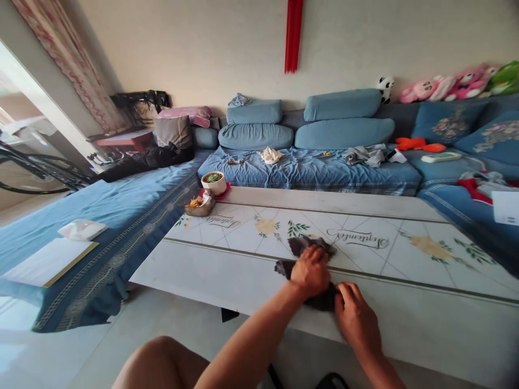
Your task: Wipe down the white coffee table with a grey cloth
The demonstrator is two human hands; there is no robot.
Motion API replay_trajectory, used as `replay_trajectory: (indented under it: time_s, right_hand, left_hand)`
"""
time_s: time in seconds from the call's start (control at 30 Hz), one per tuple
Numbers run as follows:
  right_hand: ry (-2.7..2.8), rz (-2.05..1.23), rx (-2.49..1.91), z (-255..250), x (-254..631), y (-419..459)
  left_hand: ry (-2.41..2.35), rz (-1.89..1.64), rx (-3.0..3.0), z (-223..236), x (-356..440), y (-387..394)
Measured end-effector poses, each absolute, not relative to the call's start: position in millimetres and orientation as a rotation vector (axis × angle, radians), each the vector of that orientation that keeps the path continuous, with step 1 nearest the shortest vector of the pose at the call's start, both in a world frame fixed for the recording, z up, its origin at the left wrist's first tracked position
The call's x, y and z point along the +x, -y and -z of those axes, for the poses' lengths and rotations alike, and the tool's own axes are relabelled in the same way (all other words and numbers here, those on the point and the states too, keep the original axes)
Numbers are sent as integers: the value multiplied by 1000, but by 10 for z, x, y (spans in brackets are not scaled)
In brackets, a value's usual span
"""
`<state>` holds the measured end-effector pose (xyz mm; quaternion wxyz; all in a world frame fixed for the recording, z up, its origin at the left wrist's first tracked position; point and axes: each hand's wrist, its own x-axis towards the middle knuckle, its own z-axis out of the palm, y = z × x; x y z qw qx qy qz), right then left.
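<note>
At the near edge, left of the middle, a bare knee shows beside the white tabletop. The right hand rests at the table's near side, its fingers curled and close together against the right end of a dark cloth; I cannot tell whether they grip it. Just left of it and a little farther in, the left hand bears down on the same cloth, fingers bent narrowly over it, holding it bunched. The cloth lies crumpled on the table, right of its middle, one fold spreading past the left hand's fingertips onto the printed band of flowers and "September" lettering. At the table's far left corner stand a brownish bowl with scraps inside and, just behind it, a white pot with a green succulent, near a red mat. To the left, a blue-covered seat carries a white sheet and a white packet. Beyond the table, the far blue sofa holds a crumpled pale cloth near its middle and, toward the right, a grey garment and an orange object. Farther back on the right sit a panda toy and pink plush toys; a red hanging drops down the far wall.
</note>
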<state>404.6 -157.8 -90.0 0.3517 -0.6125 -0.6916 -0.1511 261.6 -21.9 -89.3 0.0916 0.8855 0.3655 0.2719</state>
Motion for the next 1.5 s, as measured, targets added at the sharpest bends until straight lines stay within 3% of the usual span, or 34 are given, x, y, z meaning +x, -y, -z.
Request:
replay_trajectory:
  time_s: [0.13,0.27,0.37,0.5,0.67,0.77,0.9,1.07,1.17,1.23,1.3,1.43,1.5]
  right_hand:
    - [1780,343,-1565,927,4061,1591]
    - [1749,302,-1591,960,4031,1600]
    - [1759,281,-1615,946,4007,1598]
    - [1789,270,-1637,905,4001,1594]
    - [1811,288,-1635,896,4049,1586]
    - [1832,314,-1615,909,4106,1596]
    - [1840,320,-1596,955,4167,1605]
    - [1793,256,-1672,1014,4162,1584]
    - [1798,247,-1706,1018,4141,1566]
    - [1801,255,-1719,1019,4140,1553]
    - [1806,267,-1726,1022,4155,1545]
    - [1858,269,-1719,1032,4247,1541]
    - [1889,243,-1683,1030,4305,1541]
  left_hand:
    - [-1051,-707,2653,882,2157,60]
    - [-1797,-580,2343,420,874,-731]
    - [-2102,-607,2128,164,520,-1138]
    - [-2008,-651,2133,240,1430,-1059]
    - [-1296,-728,2460,568,3076,-416]
    - [-1104,-760,2546,723,3173,-113]
    - [-1309,-745,2516,801,1822,58]
    - [-2262,-567,2043,418,-907,270]
    - [-2674,-510,1642,202,-1626,362]
    - [-2704,-524,1578,219,-1344,450]
    - [-2516,-589,1754,371,-515,616]
    - [-1696,-777,2334,787,1662,1183]
    - [-1456,-844,2465,901,2302,1447]
